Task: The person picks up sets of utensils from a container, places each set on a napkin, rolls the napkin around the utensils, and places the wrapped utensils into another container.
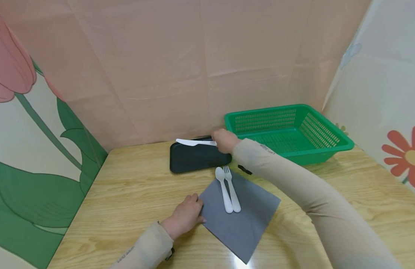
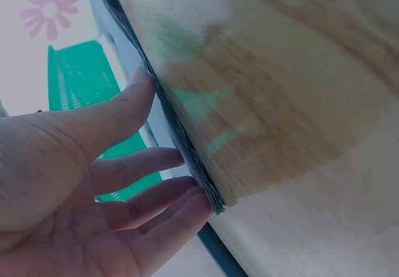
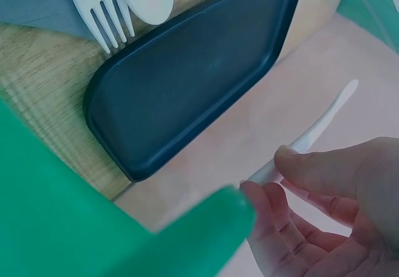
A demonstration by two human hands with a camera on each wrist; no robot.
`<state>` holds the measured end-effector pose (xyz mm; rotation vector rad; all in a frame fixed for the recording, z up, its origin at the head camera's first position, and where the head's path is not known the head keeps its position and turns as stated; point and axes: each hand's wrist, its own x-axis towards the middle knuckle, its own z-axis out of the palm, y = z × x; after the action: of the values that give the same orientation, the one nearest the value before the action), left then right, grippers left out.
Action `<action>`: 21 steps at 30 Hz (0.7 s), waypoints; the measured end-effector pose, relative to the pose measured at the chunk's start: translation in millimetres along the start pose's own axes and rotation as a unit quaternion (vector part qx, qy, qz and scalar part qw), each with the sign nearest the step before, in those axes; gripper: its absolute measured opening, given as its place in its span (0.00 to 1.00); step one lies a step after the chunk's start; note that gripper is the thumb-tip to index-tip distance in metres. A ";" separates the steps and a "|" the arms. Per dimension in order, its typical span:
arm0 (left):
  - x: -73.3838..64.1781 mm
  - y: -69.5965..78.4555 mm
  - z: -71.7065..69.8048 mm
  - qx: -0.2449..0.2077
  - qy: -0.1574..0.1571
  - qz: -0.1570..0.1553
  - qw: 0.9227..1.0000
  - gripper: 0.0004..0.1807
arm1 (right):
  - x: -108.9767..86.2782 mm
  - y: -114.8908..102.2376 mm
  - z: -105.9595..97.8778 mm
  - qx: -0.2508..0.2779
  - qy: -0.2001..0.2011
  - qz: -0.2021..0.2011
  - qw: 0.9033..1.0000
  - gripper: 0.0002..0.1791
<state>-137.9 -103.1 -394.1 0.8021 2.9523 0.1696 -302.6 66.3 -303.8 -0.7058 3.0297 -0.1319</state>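
Observation:
Above the black tray point(image 1: 194, 158), my right hand point(image 1: 225, 140) pinches the handle of a white plastic knife point(image 1: 190, 142), its blade pointing left. The right wrist view shows the thumb and fingertips on that knife point(image 3: 318, 126). My left hand point(image 1: 184, 216) rests at the left edge of a grey napkin point(image 1: 254, 209), thumb and fingertips against it. Seen from the left wrist, the napkin's edge point(image 2: 177, 127) is layered. A white spoon point(image 1: 224, 190) and a white fork point(image 1: 232, 192) lie side by side on the napkin, heads toward the tray.
A green slotted basket point(image 1: 341, 144) stands at the back right, close to the tray and partly behind my right forearm. The wooden table point(image 1: 133, 194) meets a pinkish curtain point(image 1: 153, 93) at the back. Flower-patterned sheets point(image 1: 389, 86) hang at both sides.

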 end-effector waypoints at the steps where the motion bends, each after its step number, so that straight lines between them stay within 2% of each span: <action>1: -0.1 0.0 0.0 0.000 0.000 0.001 1.000 0.22 | -0.5 -0.1 0.0 0.002 -0.001 0.000 1.000 0.11; 21: 0.5 -0.3 3.0 0.005 0.014 0.003 1.000 0.22 | -12.6 1.2 -4.2 0.007 0.003 -0.020 1.000 0.11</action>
<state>-138.2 -102.8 -397.2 0.8161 2.9788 0.1676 -291.9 73.2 -299.7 -0.7681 3.0186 -0.1557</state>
